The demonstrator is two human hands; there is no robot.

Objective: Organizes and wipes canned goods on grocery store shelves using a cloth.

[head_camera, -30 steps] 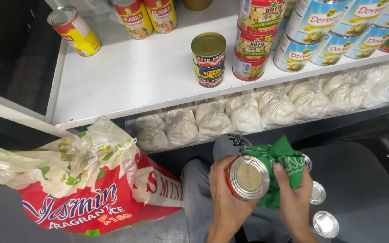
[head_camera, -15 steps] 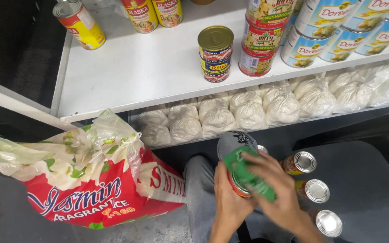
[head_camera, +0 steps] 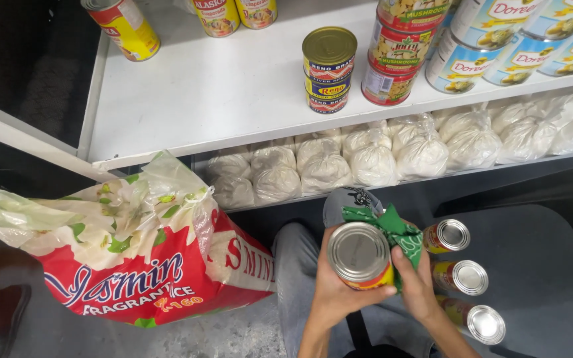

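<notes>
Metal can (head_camera: 361, 255): left hand (head_camera: 339, 292) gripping it below the shelf (head_camera: 233, 93).
Green cloth (head_camera: 392, 229): right hand (head_camera: 416, 282) pressing it on.
Advice: keep wiping evenly, can steady.

Four cans are seen at the knees, one (head_camera: 359, 255) held, three (head_camera: 462, 276) lying beside; one rice sack (head_camera: 140, 265) is alongside.

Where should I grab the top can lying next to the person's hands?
Grip the topmost lying can round its curved side, coming from above. It lies on its side, silver end facing up toward the camera, with another can close below it, so only the upper side looks free. The right hand is nearest.
</notes>
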